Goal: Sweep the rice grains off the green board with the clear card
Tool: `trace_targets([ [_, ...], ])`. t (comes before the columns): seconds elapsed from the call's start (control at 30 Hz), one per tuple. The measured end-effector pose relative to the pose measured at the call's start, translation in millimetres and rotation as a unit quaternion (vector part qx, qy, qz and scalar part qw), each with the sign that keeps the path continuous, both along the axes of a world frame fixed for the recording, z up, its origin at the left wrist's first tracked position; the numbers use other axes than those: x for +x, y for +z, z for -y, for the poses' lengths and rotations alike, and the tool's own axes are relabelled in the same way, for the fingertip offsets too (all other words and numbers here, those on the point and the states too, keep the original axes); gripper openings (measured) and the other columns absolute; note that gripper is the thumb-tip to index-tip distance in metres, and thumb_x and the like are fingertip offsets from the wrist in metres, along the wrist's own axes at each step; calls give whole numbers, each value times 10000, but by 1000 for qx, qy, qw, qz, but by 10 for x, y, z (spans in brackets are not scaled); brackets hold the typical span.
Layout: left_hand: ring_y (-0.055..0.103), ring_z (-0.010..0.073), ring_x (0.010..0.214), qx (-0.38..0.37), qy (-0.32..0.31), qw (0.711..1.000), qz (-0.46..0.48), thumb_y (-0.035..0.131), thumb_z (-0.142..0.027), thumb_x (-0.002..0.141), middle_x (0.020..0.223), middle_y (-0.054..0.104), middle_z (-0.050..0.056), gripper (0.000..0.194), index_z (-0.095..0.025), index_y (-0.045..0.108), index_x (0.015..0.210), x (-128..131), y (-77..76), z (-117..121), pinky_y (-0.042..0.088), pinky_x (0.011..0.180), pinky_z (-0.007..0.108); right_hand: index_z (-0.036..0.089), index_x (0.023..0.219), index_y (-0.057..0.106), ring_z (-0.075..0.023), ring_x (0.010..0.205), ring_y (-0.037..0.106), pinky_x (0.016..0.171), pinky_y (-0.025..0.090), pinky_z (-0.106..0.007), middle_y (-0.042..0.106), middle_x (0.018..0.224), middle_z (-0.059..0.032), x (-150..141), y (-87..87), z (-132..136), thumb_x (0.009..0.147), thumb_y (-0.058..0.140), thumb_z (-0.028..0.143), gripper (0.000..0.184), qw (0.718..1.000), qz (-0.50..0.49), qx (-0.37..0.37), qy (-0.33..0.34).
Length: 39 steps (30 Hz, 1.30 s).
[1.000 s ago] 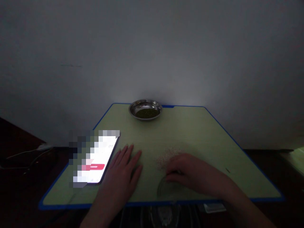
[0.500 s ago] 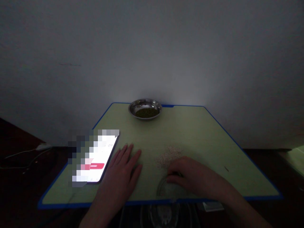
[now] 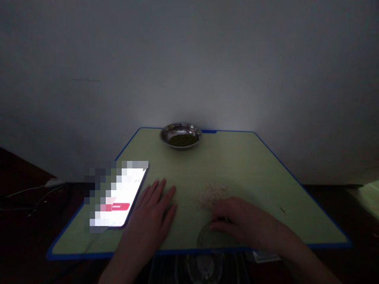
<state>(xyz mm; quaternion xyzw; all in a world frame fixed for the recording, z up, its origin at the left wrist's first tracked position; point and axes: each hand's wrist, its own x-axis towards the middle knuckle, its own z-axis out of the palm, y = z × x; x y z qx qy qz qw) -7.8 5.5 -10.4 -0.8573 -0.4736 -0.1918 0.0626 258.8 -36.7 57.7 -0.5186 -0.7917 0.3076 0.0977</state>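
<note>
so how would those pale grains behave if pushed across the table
The pale grains would probably scatter rather than move together, as they lie loosely spread with strays around the edge. Each looks tiny, so likely light and easily swept.

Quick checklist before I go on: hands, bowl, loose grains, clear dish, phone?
1. Left hand open and resting on the table: ok.
2. Right hand free of grains: cannot tell; its fingers curl out of view over the clear dish.
3. Metal bowl upright near the far edge, green contents inside: ok.
4. Pale grains contained: not ok, they lie loose on the table.
5. Clear dish unobstructed: not ok, right hand partly covers it.
6. Phone screen lit: ok.
</note>
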Motion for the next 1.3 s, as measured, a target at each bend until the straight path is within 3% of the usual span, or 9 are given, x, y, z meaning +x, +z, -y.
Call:
trace_targets([
  [0.23, 473, 370, 1390, 5, -1, 1000, -3, 403, -442, 1019, 1497, 531, 163, 454, -216, 612, 1353, -11, -4, -3, 457, 1063, 596, 198, 789, 748, -163, 712, 621, 631, 391, -269, 724, 767, -17, 71, 77, 24, 933, 643, 299, 205, 1000, -16, -14, -14],
  [0.4, 482, 371, 1384, 8, 1, 1000, 1, 389, -453, 1020, 1502, 529, 151, 466, -228, 610, 1363, -24, -27, -9, 461, 1059, 594, 206, 797, 697, -175, 677, 581, 625, 414, -294, 673, 734, -21, 579, 139, -227, 961, 508, 381, 305, 992, -35, 35, -117],
  [0.53, 496, 387, 1369, 15, -1, 1000, 4, 374, -467, 1022, 1490, 533, 184, 490, -211, 617, 1362, -32, -54, -22, 470, 1040, 611, 200, 763, 652, -203, 715, 595, 658, 438, -323, 659, 742, -38, 995, 32, -433, 934, 464, 421, 337, 983, 6, 55, -175],
  [0.63, 494, 382, 1372, 13, -6, 1000, 3, 377, -461, 1021, 1495, 531, 169, 482, -231, 602, 1380, -40, -59, -31, 472, 1037, 615, 194, 724, 622, -203, 667, 574, 623, 419, -329, 623, 693, -39, 1101, -60, -475, 930, 445, 388, 334, 979, 27, 58, -191],
  [1.0, 499, 379, 1369, 9, 0, 1000, 19, 409, -428, 1010, 1497, 533, 151, 450, -244, 621, 1362, -34, -47, -32, 463, 1042, 629, 185, 699, 627, -157, 610, 539, 569, 369, -288, 640, 674, -16, 821, -164, -250, 936, 526, 296, 281, 987, 32, 14, -159],
  [1.3, 503, 406, 1359, -1, -14, 1000, 15, 381, -449, 1019, 1495, 524, 187, 486, -207, 623, 1363, -56, 9, -38, 454, 1041, 646, 180, 742, 672, -167, 674, 611, 599, 366, -281, 681, 730, -30, 374, -75, 11, 947, 547, 280, 261, 992, 24, -25, -121],
])
